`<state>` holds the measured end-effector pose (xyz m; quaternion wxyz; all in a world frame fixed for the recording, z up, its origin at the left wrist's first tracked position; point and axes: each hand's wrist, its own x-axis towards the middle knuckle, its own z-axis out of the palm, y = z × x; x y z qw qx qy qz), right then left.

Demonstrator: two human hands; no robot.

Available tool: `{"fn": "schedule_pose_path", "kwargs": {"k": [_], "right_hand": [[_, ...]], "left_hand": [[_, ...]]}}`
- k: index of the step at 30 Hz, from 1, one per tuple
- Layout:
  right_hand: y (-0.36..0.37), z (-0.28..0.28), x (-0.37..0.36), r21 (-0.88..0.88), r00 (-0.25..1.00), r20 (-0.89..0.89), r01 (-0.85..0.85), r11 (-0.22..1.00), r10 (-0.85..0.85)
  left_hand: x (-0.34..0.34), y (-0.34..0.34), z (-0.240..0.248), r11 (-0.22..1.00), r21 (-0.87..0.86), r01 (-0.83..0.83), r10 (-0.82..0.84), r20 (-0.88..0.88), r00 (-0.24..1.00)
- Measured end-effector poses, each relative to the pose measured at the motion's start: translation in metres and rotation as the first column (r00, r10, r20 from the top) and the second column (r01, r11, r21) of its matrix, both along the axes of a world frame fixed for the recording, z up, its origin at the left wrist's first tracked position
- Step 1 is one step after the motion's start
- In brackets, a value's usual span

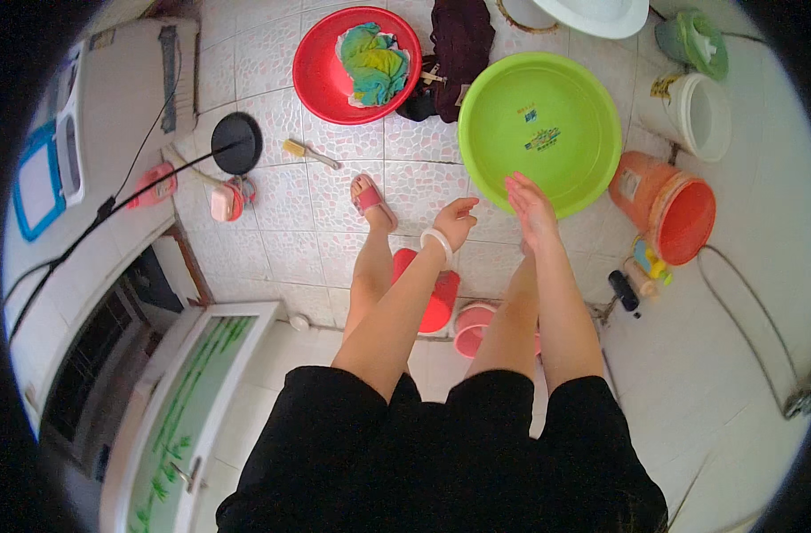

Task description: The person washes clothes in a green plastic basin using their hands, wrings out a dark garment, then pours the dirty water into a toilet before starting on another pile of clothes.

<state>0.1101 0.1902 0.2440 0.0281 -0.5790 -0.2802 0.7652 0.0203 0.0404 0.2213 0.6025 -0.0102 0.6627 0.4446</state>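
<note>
A large lime-green basin (572,169) sits on the tiled floor in front of me, with nothing seen inside it. My right hand (531,211) is over its near rim, palm turned inward and fingers stretched out; I cannot tell whether it touches the rim. To the left, my left hand (457,222) hovers beside the basin, fingers loosely bent and no object visible in it. A white bracelet (438,242) circles that wrist. Farther off, a red basin (315,75) holds a crumpled green, blue and yellow cloth (374,67). Dark clothing (461,53) lies between the two basins.
A yellow-headed brush (310,153) lies on the floor left of my slippered foot (372,200). Beneath my arms stand a red bucket (436,306) and a pink tub (470,330). Along the right wall are an orange bucket (641,186) and a white bucket (681,107). A washing machine (134,80) stands left.
</note>
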Motion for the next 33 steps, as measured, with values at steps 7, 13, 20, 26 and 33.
{"fn": "schedule_pose_path", "kwargs": {"k": [7,13,20,26,33], "right_hand": [[-0.044,-0.059,0.020,0.186,0.991,0.124,-0.069,0.980,0.046],[-0.065,-0.120,0.051,0.353,0.769,0.491,-0.605,0.714,0.409],[-0.054,-0.181,0.056,0.385,0.381,0.761,-0.917,0.108,0.525],[-0.052,-0.214,0.061,0.355,0.328,0.840,-0.935,0.020,0.432],[-0.068,-0.225,0.056,0.481,0.480,0.828,-0.874,0.074,0.289]], "left_hand": [[-0.002,-0.041,-0.039,0.933,-0.038,0.358,-0.357,-0.233,0.904],[0.015,-0.031,-0.082,0.758,-0.158,0.633,-0.623,-0.466,0.628],[0.029,0.022,-0.166,0.531,-0.322,0.784,-0.603,-0.794,0.083],[0.034,0.049,-0.195,0.457,-0.555,0.695,-0.530,-0.797,-0.288],[0.055,0.050,-0.209,0.479,-0.609,0.632,-0.545,-0.771,-0.330]]}}
